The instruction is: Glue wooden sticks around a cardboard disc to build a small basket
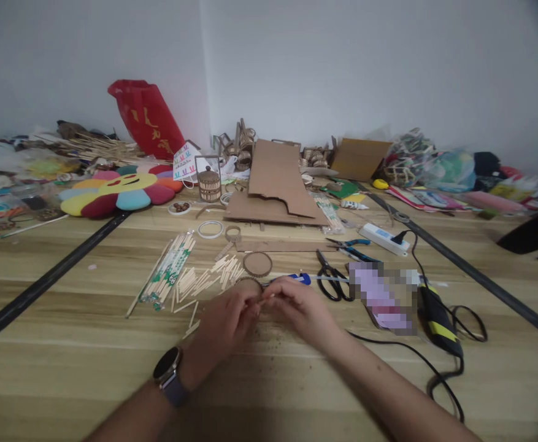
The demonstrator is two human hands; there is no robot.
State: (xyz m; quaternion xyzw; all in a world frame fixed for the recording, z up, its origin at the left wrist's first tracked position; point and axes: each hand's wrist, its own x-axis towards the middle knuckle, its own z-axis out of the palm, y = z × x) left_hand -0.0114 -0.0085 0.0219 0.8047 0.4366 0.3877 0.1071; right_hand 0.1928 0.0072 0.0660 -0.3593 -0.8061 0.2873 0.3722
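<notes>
My left hand, with a watch on its wrist, is closed at the near edge of a small round cardboard disc with a dark rim. Its fingers cover the disc's lower part. My right hand meets it from the right, thumb and fingertips pinched on something too small to make out. Just beyond lies another rimmed cardboard disc. Short wooden sticks are scattered left of the hands, beside a bagged bundle of sticks. A blue-handled screwdriver lies behind my right hand.
Black scissors, blue pliers and a corded black-and-yellow tool lie to the right, near a white power strip. Cardboard sheets, a small lidded stick basket and a flower cushion are farther back.
</notes>
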